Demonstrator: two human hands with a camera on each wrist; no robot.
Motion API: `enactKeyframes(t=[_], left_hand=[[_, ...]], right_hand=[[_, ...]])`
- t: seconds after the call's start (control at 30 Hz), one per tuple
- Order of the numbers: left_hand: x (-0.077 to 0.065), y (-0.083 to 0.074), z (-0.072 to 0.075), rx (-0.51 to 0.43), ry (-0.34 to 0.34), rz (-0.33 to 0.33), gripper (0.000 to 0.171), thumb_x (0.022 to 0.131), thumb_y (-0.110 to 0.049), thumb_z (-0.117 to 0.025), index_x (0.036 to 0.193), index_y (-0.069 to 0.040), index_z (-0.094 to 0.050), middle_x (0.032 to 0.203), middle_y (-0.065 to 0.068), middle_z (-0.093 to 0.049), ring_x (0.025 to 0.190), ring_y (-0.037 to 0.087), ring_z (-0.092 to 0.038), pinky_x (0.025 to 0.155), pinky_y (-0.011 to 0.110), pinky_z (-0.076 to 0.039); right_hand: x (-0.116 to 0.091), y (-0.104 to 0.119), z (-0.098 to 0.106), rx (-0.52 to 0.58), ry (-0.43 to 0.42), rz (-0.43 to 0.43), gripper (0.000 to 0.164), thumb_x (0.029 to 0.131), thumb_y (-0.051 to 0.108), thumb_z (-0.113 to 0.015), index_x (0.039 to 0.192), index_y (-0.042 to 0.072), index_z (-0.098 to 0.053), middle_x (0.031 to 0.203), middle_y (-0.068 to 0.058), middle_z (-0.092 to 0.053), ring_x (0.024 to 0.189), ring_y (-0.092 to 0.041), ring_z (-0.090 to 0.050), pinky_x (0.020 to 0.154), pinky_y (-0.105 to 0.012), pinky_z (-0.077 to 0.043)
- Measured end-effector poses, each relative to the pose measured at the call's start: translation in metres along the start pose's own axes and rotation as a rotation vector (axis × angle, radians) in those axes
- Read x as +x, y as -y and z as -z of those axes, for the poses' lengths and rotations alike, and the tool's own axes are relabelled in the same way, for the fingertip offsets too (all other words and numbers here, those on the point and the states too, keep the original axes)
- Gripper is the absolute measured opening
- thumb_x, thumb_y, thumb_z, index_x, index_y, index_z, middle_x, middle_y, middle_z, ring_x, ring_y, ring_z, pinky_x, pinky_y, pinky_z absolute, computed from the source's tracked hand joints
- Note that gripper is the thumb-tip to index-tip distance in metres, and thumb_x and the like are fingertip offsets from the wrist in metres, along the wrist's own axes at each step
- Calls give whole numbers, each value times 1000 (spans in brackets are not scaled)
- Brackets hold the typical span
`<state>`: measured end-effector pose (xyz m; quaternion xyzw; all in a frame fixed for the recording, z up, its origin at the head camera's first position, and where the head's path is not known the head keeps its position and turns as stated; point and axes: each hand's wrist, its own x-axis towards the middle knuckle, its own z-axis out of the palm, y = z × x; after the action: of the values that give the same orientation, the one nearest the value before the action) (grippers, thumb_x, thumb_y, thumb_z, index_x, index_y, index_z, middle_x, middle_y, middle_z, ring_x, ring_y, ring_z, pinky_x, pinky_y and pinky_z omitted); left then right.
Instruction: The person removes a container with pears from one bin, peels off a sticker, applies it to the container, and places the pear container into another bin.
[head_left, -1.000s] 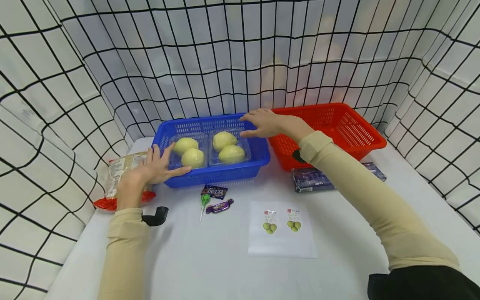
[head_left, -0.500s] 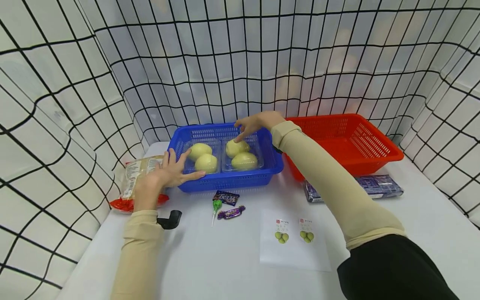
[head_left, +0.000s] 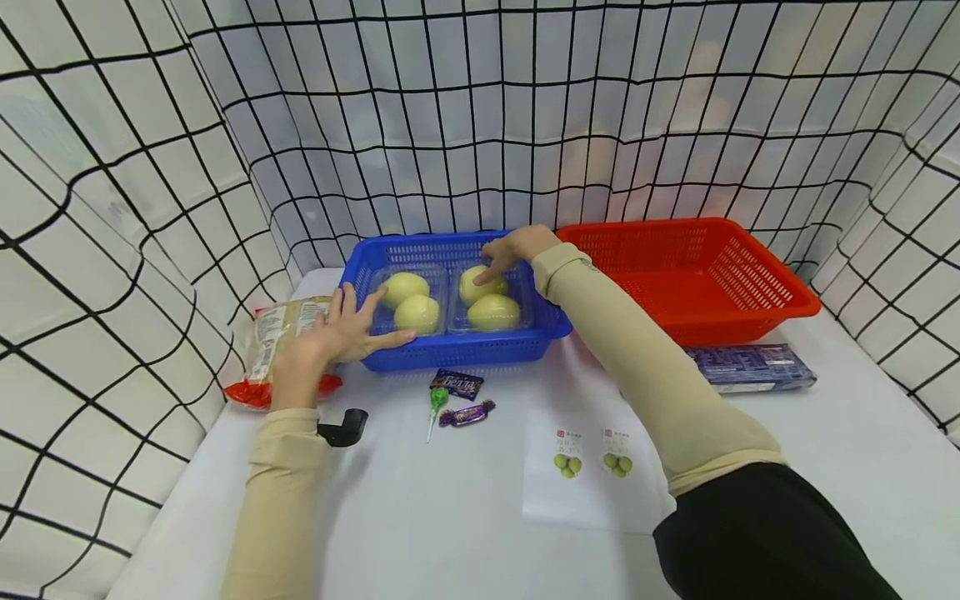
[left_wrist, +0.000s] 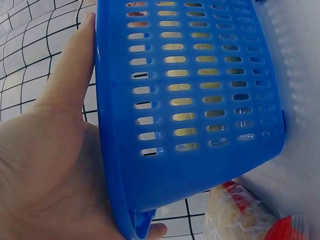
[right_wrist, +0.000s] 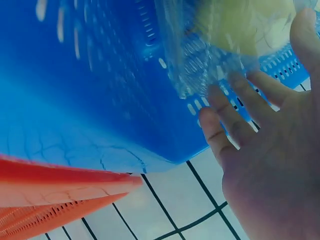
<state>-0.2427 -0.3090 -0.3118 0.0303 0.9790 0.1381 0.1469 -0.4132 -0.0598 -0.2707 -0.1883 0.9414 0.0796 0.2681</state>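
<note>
Inside the blue plastic basket (head_left: pixel 465 353) stand two clear plastic boxes, each with two pale yellow-green fruits (head_left: pixel 417 314). My left hand (head_left: pixel 318 343) is spread at the basket's left end, its palm and thumb along the rim, as the left wrist view shows. Over the right-hand box (head_left: pixel 527 315) reaches my right hand (head_left: pixel 519 247). In the right wrist view, the fingers of that hand (right_wrist: pixel 270 150) lie nearly straight with tips at the box's edge, and the thumb is over by the fruit. The right box sits low in the basket beside the other.
A red basket (head_left: pixel 750 327) adjoins the blue one on the right, with a dark blue packet (head_left: pixel 753 368) before it. A bagged snack (head_left: pixel 285 321) lies left. In front are a green lollipop (head_left: pixel 438 397), two wrapped sweets (head_left: pixel 467 414) and a printed sheet (head_left: pixel 585 500). Black netting surrounds the table.
My right hand has gone from the blue basket's back right rim down into it, over the right-hand box. The left hand stays at the left end. The head view has shifted slightly.
</note>
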Motion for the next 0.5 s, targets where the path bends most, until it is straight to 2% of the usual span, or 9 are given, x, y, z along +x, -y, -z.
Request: enactKeyframes(t=[0.07, 0.23, 0.37, 0.5], left_hand=[[0, 0, 0, -4, 2, -2, 106, 95, -75, -47, 166, -14, 4, 163, 38, 23, 153, 55, 23, 122, 76, 4], [1, 0, 2, 12, -9, -2, 104, 96, -72, -46, 166, -13, 3, 163, 38, 23, 153, 56, 22, 122, 76, 3], [0, -2, 2, 16, 0, -4, 106, 95, -75, -45, 166, -13, 3, 164, 38, 21, 154, 55, 20, 123, 75, 4], [-2, -3, 1, -7, 6, 3, 107, 94, -76, -46, 166, -13, 3, 164, 37, 22, 154, 54, 21, 123, 74, 5]], right_hand=[[-1, 0, -1, 32, 0, -27, 91, 92, 76, -51, 165, 37, -13, 176, 3, -5, 164, -30, -9, 130, -57, -19], [-1, -2, -1, 103, -17, -30, 93, 90, 74, -57, 165, 39, -14, 176, 2, -7, 163, -31, -10, 129, -58, -21], [3, -3, -3, 206, -9, -95, 96, 85, 72, -66, 163, 43, -19, 176, 3, -10, 162, -30, -15, 127, -58, -27], [8, -6, -5, 175, 12, -86, 101, 84, 73, -66, 165, 36, -18, 176, 2, -11, 162, -29, -16, 127, -56, -29]])
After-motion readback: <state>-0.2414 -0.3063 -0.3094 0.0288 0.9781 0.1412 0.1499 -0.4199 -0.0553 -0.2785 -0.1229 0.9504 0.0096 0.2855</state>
